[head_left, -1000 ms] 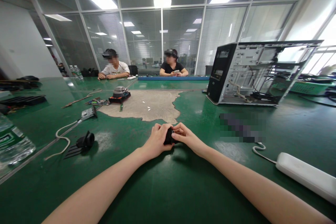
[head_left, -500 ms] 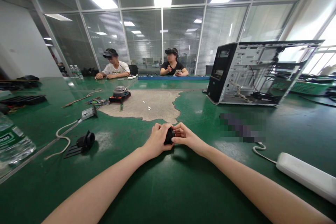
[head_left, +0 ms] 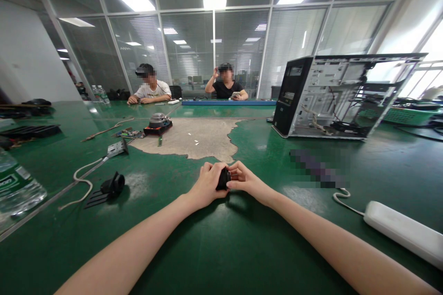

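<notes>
Gripping small black part at frame centre, left hand and right hand fingers closed around it; resting on green surface; open computer case upper right.

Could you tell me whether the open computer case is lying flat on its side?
No, the computer case stands upright on the green table.

Worn green counter, bare patch mid-top: open grey computer case far right, white power strip right edge, plastic bottle left edge.
</notes>
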The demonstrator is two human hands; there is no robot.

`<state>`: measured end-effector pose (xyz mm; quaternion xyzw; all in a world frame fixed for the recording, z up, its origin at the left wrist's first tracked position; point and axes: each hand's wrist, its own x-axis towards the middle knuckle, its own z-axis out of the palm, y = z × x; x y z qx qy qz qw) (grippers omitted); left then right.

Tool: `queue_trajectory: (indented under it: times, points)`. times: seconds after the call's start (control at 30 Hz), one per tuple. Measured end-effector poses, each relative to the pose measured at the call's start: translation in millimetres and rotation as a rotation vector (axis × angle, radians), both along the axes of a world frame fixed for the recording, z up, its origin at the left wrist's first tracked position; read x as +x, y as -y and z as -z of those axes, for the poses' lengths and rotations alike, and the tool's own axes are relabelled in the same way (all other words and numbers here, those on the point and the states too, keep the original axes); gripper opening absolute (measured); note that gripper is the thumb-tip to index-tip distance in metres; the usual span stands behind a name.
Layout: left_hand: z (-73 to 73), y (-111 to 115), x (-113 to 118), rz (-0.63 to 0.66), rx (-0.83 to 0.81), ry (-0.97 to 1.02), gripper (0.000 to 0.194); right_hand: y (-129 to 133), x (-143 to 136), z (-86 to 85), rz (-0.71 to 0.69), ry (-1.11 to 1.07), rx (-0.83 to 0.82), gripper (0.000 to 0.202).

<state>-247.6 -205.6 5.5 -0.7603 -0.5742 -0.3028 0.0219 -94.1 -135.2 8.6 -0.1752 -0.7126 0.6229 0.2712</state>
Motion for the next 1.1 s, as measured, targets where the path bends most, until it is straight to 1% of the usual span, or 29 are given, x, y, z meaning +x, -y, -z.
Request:
queue_trajectory:
  times: [0.07, 0.23, 0.37, 0.43, 0.5, 0.63, 0.7, 0.87, 1.03, 1.1]
  points:
    - [0.0, 0.1, 0.1, 0.001, 0.001, -0.007, 0.05, 1.1, 0.6, -1.9, -0.006, -0.007, -0.001, 0.035]
    - [0.8, 0.0, 0.0, 0.001, 0.005, -0.013, 0.053, 2.6, -4.2, 0.4, 0.094, -0.01, -0.018, 0.025]
    - [0.9, 0.1, -0.7, 0.004, 0.008, -0.004, 0.054, 1.3, -7.5, 5.4, 0.135, 0.005, -0.02, 0.031]
    - [0.8, 0.1, -0.9, 0.005, 0.006, 0.001, 0.055, 0.2, -7.3, 6.4, 0.155, 0.023, -0.012, 0.031]
    - [0.7, 0.1, -0.8, 0.004, 0.003, 0.005, 0.056, -0.5, -5.7, 5.7, 0.132, 0.027, -0.003, 0.029]
    - [0.9, -0.1, -0.1, 0.002, 0.001, 0.012, 0.052, -0.3, -0.8, 1.6, 0.016, -0.004, -0.003, 0.032]
    - [1.0, -0.3, 0.0, 0.004, 0.001, 0.012, 0.052, 0.5, 0.4, 0.1, 0.005, -0.016, 0.0, 0.034]
    - [1.1, -0.6, -0.2, 0.005, 0.003, 0.011, 0.054, 3.3, -3.2, 0.4, 0.089, -0.013, -0.005, 0.025]
    - [1.1, -0.5, -0.5, 0.007, 0.01, 0.007, 0.054, 1.8, -7.1, 3.5, 0.143, 0.015, -0.022, 0.031]
    - [1.4, -0.6, -0.5, 0.009, 0.013, 0.008, 0.055, 0.6, -6.3, 3.5, 0.138, 0.033, -0.018, 0.03]
